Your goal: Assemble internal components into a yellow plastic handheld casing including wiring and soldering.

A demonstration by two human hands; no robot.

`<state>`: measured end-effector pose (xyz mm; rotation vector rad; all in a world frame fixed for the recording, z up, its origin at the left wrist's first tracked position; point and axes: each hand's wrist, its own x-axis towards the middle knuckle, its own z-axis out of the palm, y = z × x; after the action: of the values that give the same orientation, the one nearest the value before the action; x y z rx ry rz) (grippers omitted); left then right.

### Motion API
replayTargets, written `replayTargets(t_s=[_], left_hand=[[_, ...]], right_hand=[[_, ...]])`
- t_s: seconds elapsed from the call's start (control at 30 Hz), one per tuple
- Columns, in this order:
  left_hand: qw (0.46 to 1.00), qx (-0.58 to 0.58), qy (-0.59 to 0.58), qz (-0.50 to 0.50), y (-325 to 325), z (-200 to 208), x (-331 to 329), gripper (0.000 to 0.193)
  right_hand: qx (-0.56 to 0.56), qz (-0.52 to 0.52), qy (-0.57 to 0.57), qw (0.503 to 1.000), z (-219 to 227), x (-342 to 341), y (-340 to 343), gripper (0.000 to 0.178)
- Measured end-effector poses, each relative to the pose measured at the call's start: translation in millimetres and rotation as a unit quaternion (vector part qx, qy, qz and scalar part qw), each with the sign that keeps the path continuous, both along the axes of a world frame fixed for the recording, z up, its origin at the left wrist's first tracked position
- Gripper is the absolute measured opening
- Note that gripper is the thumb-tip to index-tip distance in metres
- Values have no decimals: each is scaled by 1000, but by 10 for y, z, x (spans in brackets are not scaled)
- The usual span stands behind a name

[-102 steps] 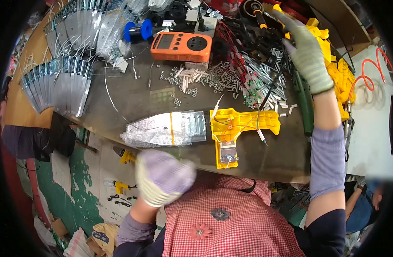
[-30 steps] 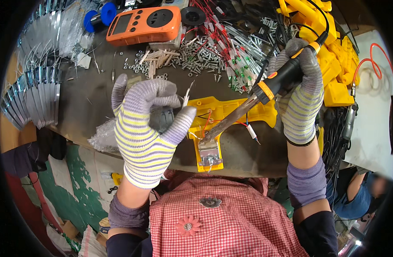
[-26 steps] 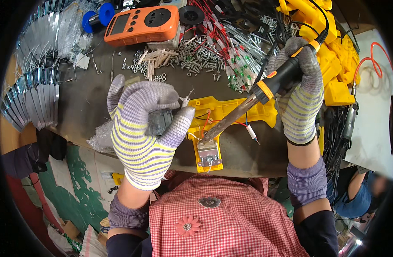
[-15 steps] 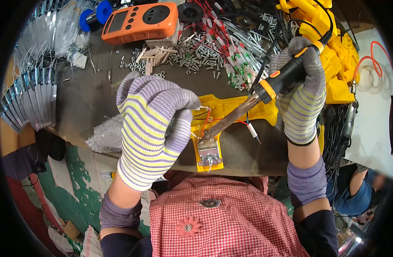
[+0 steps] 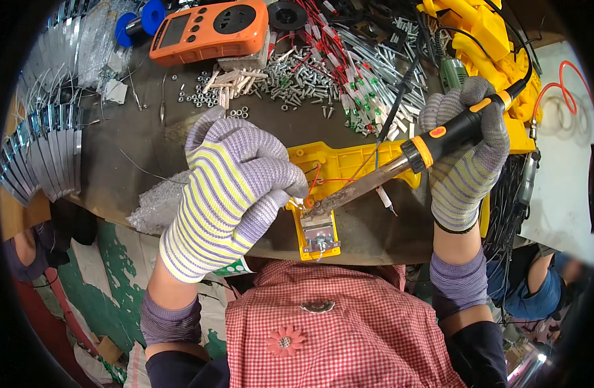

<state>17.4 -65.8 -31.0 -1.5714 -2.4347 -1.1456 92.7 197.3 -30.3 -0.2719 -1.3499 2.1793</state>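
Note:
In striped gloves, both my hands work over a yellow plastic housing shaped like a tool handle. My right hand grips a soldering iron with a black and orange handle. Its metal shaft slants down left, the tip touching or nearly touching the contacts above a silvery metal block in the housing's near end. Beside that tip, my left hand pinches a thin wire, its end mostly hidden by the fingers. A red wire curves nearby, and a small white connector hangs at the housing's near edge.
An orange meter and a solder spool lie at the back. Screws, nuts and red-wired parts are heaped behind the housing. Metal strips fan out left; yellow housings pile up right. Another person sits at right.
My left fingertips have moved down toward the iron's tip. My right hand has shifted slightly right and down, with the iron's shaft lying flatter; its tip stays near the metal block.

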Motion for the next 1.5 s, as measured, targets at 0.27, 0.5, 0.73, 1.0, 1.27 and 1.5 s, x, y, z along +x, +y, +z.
replayTargets(t_s=[0.27, 0.5, 0.73, 1.0, 1.27, 1.5], left_hand=[[999, -37, 30, -4, -14, -2, 29, 11], [998, -36, 54, -1, -2, -5, 72, 13], [995, -69, 71, 25, 20, -12, 94, 14], [997, -56, 40, 23, 12, 5, 79, 17], [996, -49, 59, 33, 31, -21, 113, 11], [996, -60, 50, 38, 9, -10, 128, 10]], right_hand=[[31, 17, -6, 999, 11, 40, 18, 32], [-5, 43, 63, 997, 5, 107, 98, 32], [56, -8, 51, 997, -38, 98, 2, 33], [1, 24, 71, 997, -9, 126, 160, 30], [-1, 11, 30, 999, -95, 163, 196, 35], [-3, -4, 20, 1000, -91, 156, 156, 35]])
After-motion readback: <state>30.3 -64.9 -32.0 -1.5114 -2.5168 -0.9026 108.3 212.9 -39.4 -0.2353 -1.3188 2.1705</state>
